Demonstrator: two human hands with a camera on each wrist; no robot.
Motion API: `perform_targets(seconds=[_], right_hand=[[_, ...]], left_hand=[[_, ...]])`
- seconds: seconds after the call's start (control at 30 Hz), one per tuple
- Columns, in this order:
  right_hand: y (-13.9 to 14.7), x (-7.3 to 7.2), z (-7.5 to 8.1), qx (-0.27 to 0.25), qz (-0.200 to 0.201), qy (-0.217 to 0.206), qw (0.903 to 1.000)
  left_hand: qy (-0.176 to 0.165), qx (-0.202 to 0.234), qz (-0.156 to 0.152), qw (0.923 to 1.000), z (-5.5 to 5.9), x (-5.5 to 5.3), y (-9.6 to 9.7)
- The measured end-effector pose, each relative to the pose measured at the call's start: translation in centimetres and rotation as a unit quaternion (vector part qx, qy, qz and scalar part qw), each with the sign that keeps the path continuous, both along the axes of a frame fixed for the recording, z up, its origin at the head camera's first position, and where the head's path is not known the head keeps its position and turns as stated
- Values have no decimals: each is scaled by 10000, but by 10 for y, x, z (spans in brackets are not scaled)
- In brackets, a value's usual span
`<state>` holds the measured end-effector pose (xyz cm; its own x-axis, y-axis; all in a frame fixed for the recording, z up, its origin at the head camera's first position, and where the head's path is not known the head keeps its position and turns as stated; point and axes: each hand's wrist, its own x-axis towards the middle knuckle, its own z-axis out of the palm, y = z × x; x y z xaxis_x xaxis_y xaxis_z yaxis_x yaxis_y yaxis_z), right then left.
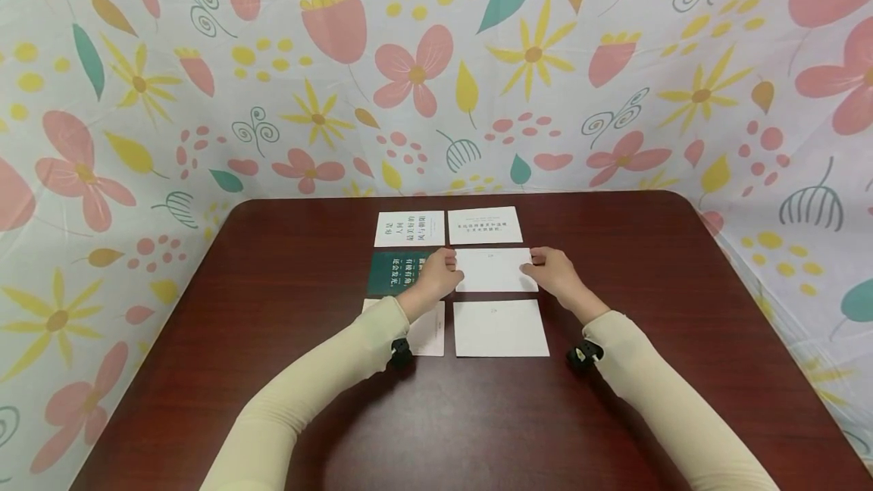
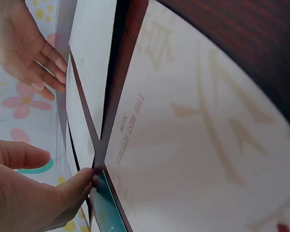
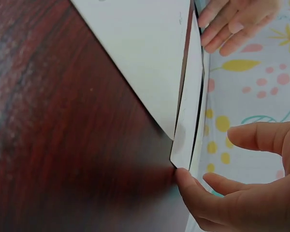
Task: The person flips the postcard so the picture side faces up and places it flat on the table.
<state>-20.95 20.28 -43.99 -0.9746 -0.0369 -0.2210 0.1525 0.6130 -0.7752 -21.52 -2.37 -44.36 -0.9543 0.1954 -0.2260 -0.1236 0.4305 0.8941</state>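
A white card [image 1: 494,270] with a tiny mark near its top edge lies in the middle row, right column of a grid of cards on the table. My left hand [image 1: 436,279] touches its left edge, fingertips at the corner, and covers part of the dark green card [image 1: 387,273]. On the opposite side my right hand [image 1: 555,279] touches the card's right edge. Thumb and fingers stand apart on the left hand [image 2: 43,193] in the left wrist view. The right hand [image 3: 237,188] likewise has its thumb raised away from the fingers, with a fingertip at the card's corner.
Two printed white cards, one at left [image 1: 402,229] and one at right [image 1: 484,226], form the back row. In front lie a pale pink card [image 1: 430,332], partly behind my left arm, and a blank-looking white card [image 1: 501,328]. The dark wooden table [image 1: 286,264] meets a floral cloth [image 1: 416,135].
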Motion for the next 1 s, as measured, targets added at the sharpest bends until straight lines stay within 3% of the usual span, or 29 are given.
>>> perform_targets(seconds=[0.73,1.0], right_hand=[[2,-2,-7,-528,-449,-131,9975],[6,-2,-3,-935,-547,-70,9941]], left_hand=[[193,93,323,9992,-4,2,4],[314,251,439,9982,-5,1,3]])
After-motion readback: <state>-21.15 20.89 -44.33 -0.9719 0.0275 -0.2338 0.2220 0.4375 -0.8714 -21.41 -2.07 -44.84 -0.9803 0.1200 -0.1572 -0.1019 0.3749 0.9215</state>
